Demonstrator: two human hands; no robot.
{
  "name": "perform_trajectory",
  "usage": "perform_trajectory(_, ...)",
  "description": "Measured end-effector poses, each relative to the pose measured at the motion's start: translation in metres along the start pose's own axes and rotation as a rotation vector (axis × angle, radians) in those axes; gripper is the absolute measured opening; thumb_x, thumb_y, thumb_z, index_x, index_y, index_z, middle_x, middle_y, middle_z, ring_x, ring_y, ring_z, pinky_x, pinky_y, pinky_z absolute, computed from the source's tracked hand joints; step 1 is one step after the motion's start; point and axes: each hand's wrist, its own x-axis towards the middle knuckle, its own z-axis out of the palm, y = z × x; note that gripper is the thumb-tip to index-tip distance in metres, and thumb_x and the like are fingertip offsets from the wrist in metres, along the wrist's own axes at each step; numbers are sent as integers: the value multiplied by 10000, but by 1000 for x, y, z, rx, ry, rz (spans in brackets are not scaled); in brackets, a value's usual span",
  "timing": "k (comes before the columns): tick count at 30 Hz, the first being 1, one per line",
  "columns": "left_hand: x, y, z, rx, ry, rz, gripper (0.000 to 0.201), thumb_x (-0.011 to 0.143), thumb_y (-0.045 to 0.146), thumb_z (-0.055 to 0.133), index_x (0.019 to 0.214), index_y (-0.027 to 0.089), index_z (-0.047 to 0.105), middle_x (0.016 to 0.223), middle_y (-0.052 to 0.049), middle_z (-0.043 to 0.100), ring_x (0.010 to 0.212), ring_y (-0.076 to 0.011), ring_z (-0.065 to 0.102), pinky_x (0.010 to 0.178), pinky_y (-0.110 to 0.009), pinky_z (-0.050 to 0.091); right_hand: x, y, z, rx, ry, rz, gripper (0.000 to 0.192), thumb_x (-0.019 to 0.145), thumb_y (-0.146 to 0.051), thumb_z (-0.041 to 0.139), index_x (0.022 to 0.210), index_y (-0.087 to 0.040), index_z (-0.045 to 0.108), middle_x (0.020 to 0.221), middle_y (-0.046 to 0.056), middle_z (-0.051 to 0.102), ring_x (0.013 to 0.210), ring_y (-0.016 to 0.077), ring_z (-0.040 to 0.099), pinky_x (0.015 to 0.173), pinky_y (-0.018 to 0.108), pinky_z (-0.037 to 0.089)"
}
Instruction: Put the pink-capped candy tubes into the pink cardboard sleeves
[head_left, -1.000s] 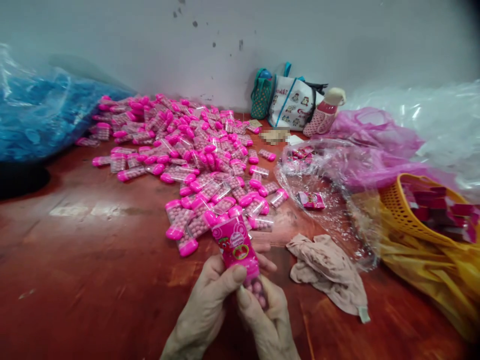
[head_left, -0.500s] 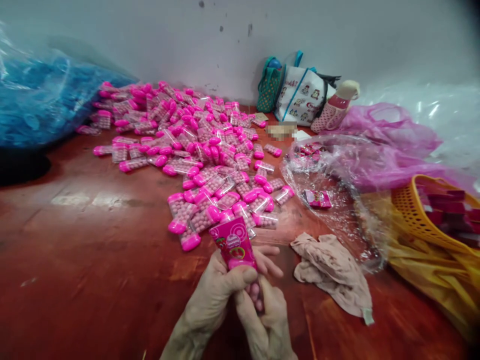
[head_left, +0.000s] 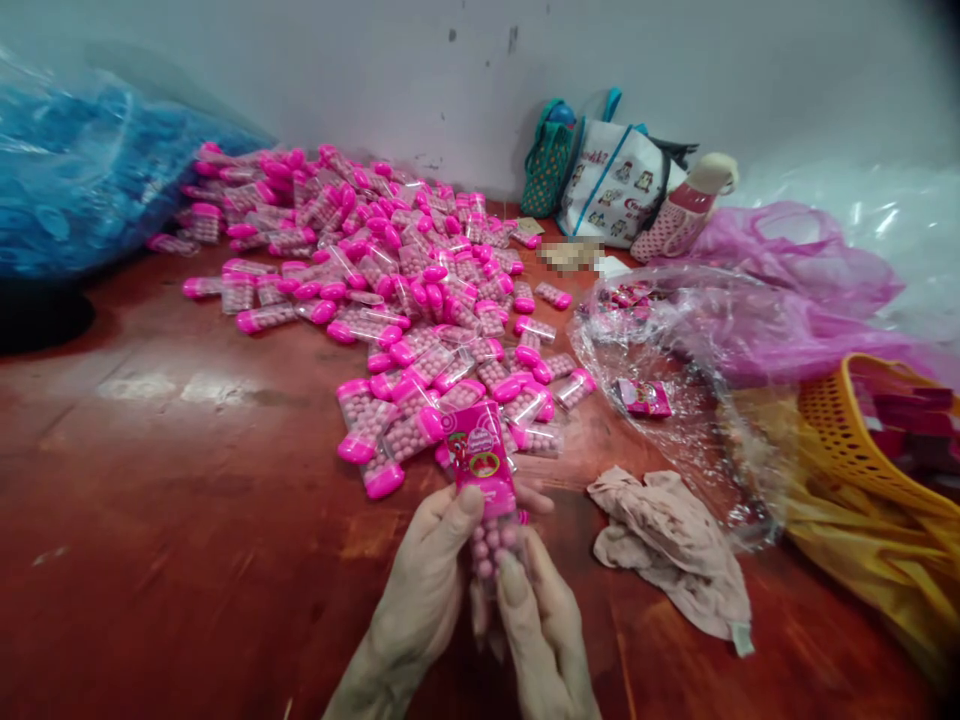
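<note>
Between my hands is a clear candy container [head_left: 490, 545] of small pink balls, pointing away from me. A printed pink sleeve [head_left: 480, 458] covers its far part and extends toward the pile. My left hand [head_left: 424, 575] is closed on the left side, its thumb at the sleeve's near edge. On the lower right, my right hand [head_left: 541, 615] pinches the clear part with its thumb on top; other fingers are partly hidden underneath. Just beyond lies a heap of similar pink-capped candy containers [head_left: 420, 290].
At left sits a clear bag of blue pieces [head_left: 97, 190]. To the right are a beige cloth [head_left: 667, 550], crumpled clear plastic [head_left: 675, 440] with pink printed packets, and a yellow basket [head_left: 832, 420]. A white bag [head_left: 611, 185] and a covered bottle [head_left: 682, 205] stand by the wall.
More of the pink balls now shows below the sleeve. My left thumb has shifted left off the sleeve's middle, and my right thumb now lies on the clear part. The view has shifted slightly.
</note>
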Motion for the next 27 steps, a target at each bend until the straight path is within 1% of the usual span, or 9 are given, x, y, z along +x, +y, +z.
perform_trajectory(4,0,-6,1,81,25,1,253,807,351,604,881,151,740,784,-75,692,479,-57,451,408,-143,374,-3,13,-1,-101,39,-68,493,855,-555,476,1153,-178,586,889,101,685,769,226,657,650,291,540)
perform_trajectory(7,-3,-8,1,127,-26,-41,289,845,373,549,941,163,724,802,-67,679,497,-60,435,417,-148,360,-4,18,1,-121,111,-109,494,854,-548,484,1172,-179,562,922,112,682,784,233,660,655,291,540)
perform_trajectory(9,-4,-7,0,136,-47,-67,302,844,388,549,961,164,714,725,-43,643,489,-59,423,407,-149,344,-4,20,4,-114,163,-127,513,850,-553,486,1192,-174,535,988,125,669,829,238,660,696,303,540)
perform_trajectory(11,-4,-5,-1,104,-45,-90,302,814,401,593,944,156,713,623,-6,573,469,-52,396,382,-138,319,-3,20,7,-84,159,-141,517,860,-558,462,1194,-168,525,1031,134,659,857,240,660,721,317,541)
perform_trajectory(14,0,-2,-4,-28,27,-76,312,751,420,662,883,142,714,553,18,520,440,-45,387,344,-124,287,0,21,11,-67,128,-163,468,882,-525,448,1164,-165,547,1002,120,673,851,229,659,731,317,534)
perform_trajectory(16,4,-2,-6,-78,94,-53,285,730,393,689,846,134,713,515,23,518,433,-45,404,363,-119,315,2,20,12,-114,102,-168,403,898,-491,442,1101,-176,589,906,93,691,785,209,656,701,299,524)
perform_trajectory(18,7,-3,-7,-76,118,-45,229,735,336,694,828,127,711,499,27,526,427,-39,403,386,-115,334,2,18,14,-174,76,-176,383,912,-483,412,1054,-187,608,813,72,689,710,196,642,670,290,512)
perform_trajectory(23,5,-8,-2,-66,20,-69,208,811,308,614,876,136,710,686,-49,671,518,-64,491,500,-150,424,-1,10,14,-289,144,-252,484,899,-548,366,1114,-171,581,923,121,700,811,243,663,702,317,512)
perform_trajectory(27,2,-9,1,-39,-102,-105,265,840,346,576,968,150,702,687,-55,667,512,-58,438,476,-139,382,-6,9,13,-297,202,-188,446,910,-509,373,1111,-168,576,811,95,714,708,226,677,609,284,505)
